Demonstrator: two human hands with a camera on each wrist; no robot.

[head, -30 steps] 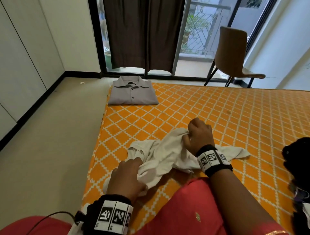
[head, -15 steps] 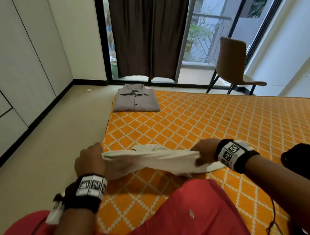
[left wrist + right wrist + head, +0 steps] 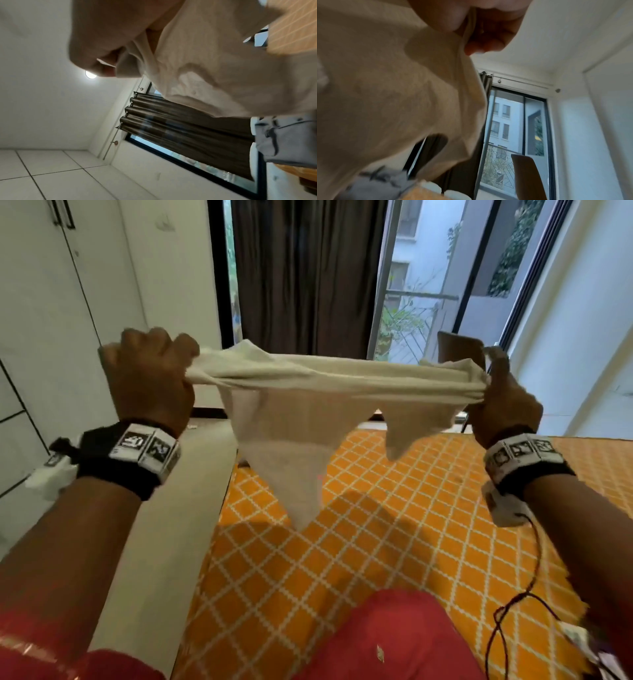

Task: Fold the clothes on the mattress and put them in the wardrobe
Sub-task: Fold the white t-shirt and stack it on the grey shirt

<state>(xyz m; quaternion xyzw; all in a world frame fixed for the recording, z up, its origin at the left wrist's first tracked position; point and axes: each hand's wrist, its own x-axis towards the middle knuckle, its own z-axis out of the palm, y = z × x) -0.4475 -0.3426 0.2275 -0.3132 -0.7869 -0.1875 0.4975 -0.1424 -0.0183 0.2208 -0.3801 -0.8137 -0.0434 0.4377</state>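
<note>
A cream garment (image 3: 308, 392) is stretched in the air between both hands, above the orange patterned mattress (image 3: 376, 542). My left hand (image 3: 154, 378) grips its left end in a fist, and my right hand (image 3: 503, 402) grips the bunched right end. Loose parts of the cloth hang down in points toward the mattress. In the left wrist view the cream garment (image 3: 214, 67) runs from the curled fingers (image 3: 102, 54). The right wrist view has the cream garment (image 3: 393, 94) pinched under the fingertips (image 3: 479, 46). A folded grey shirt (image 3: 288, 142) lies at the mattress's far end, hidden behind the cloth in the head view.
White wardrobe doors (image 3: 41, 320) line the left wall beside a strip of pale floor (image 3: 178, 525). A dark curtain (image 3: 305, 275) and a glass balcony door (image 3: 428, 285) stand ahead, with a brown chair (image 3: 527, 175) at the right. My red-clad knee (image 3: 376, 638) is at the bottom.
Both hands have lifted the cream garment off the mattress to chest height and pulled it taut between them. The head view has tilted upward.
</note>
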